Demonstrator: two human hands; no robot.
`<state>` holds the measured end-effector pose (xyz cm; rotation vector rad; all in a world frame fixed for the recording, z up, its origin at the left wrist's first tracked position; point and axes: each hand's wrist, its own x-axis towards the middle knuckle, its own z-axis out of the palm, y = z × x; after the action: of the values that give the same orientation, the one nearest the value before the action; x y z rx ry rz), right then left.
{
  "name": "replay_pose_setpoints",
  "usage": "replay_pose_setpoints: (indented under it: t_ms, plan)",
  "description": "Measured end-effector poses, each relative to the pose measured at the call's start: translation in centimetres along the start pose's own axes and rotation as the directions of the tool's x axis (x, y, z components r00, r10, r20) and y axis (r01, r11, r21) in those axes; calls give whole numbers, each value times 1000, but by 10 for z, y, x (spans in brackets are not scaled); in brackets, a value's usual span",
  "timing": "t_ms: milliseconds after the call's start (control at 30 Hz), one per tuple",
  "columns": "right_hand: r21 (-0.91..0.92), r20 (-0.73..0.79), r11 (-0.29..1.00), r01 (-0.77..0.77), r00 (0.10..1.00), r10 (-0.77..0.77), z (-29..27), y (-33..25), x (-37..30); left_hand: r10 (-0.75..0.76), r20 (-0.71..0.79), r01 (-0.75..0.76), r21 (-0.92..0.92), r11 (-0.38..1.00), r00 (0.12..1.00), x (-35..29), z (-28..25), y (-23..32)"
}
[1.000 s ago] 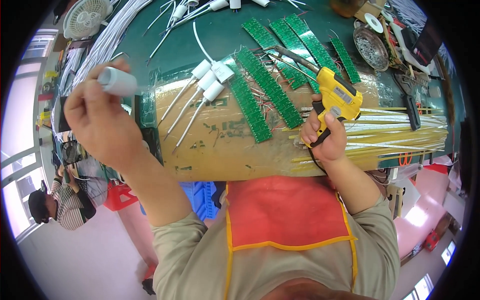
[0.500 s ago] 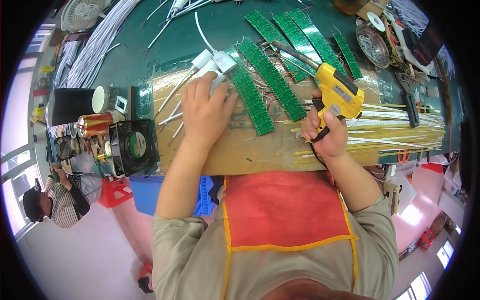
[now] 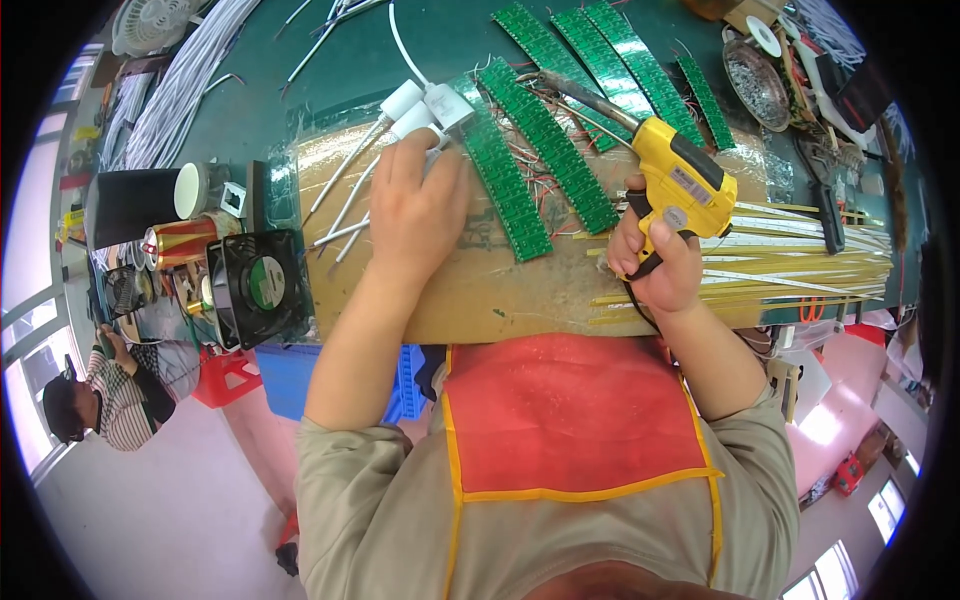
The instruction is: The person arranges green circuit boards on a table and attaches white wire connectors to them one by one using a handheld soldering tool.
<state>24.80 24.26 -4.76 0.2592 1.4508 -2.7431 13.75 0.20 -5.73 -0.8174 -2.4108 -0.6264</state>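
Note:
My right hand (image 3: 657,252) is wrapped round the grip of a yellow and black soldering gun (image 3: 682,180), whose tip points up and left over the green circuit boards (image 3: 548,140). Red wires run between and under these boards. My left hand (image 3: 415,210) has its fingers bent down onto a white plastic housing (image 3: 432,140) that they mostly hide. Beside it lie more white housings, one with a cable (image 3: 408,40) running away to the far side. Thin white cables (image 3: 350,205) with dark ends stick out left of this hand.
A black fan (image 3: 260,288) stands at the table's left, near a red and gold can (image 3: 182,243). Yellow-and-white strips (image 3: 800,262) lie at right beneath dark pliers (image 3: 828,205). A metal dish (image 3: 756,85) sits far right. Another person (image 3: 115,395) is at left.
The whole view has shifted slightly, the table sitting a little higher. My left fingers have drawn closer together over the white housing, covering more of it. My right hand keeps the soldering gun raised.

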Motion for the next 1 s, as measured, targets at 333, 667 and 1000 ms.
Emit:
replay_pose_setpoints:
  t_ms: [333,667,1000]
  plan:
    - [-281,28,958,-54,998,65,2,5,-12,-3,-30,6,86,996,1000,-2,10,-2]
    - [-373,-1,909,-187,979,201,2,-1,-17,17,-31,-14,107,994,999,-2,11,-2]
    - [-419,-1,881,-218,971,240,-1,1,-16,37,-23,-34,120,992,999,-1,11,-2]
